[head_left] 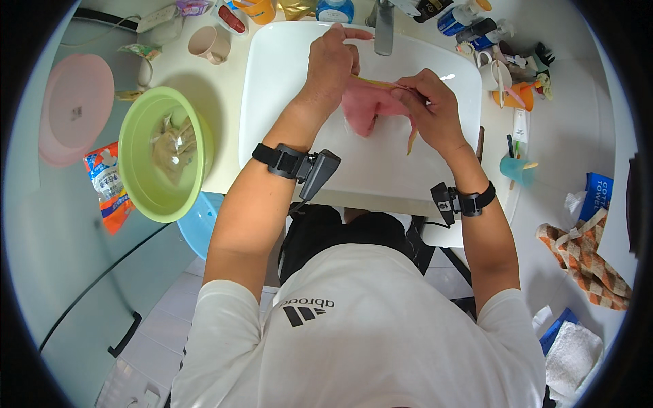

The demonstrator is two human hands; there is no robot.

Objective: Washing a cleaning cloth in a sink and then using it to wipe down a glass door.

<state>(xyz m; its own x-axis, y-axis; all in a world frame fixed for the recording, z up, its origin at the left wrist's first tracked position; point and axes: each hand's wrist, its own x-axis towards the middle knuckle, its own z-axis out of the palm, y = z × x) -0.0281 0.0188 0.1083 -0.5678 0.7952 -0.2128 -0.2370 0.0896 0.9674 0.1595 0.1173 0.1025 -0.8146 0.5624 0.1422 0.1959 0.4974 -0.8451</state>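
Bathroom setting: cream surface (226, 153) with a white sink (408, 173), both hands over it.

Right hand (435, 109): thumb and fingers pinching the yellow edging of a pink cloth (367, 105).

Left hand (330, 61): one finger extended toward the faucet; the others curled where the cloth's far end meets them, their grip hidden, so cannot tell whether they pinch it.

Pink cloth: between the two sets of fingers, over the sink, one fold hanging below them, a yellow-edged strip dangling from the right fingers.

Faucet (383, 34): metal, just beside the extended left finger; contact unclear.

Blue bottle (335, 12): beyond the left fingers.

Beige mug (207, 45): left of the left fingers, near the wall.

Green basin (155, 198): farther left and nearer the body, beige fabric (173, 149) inside.

Blue basin (196, 228): partly under the green one.

Turquoise cup (515, 171): right of the right fingers, holding slender items.

Checked cloth (588, 265) and white towel (575, 357): outermost, well right of the right fingers, nearer the body.
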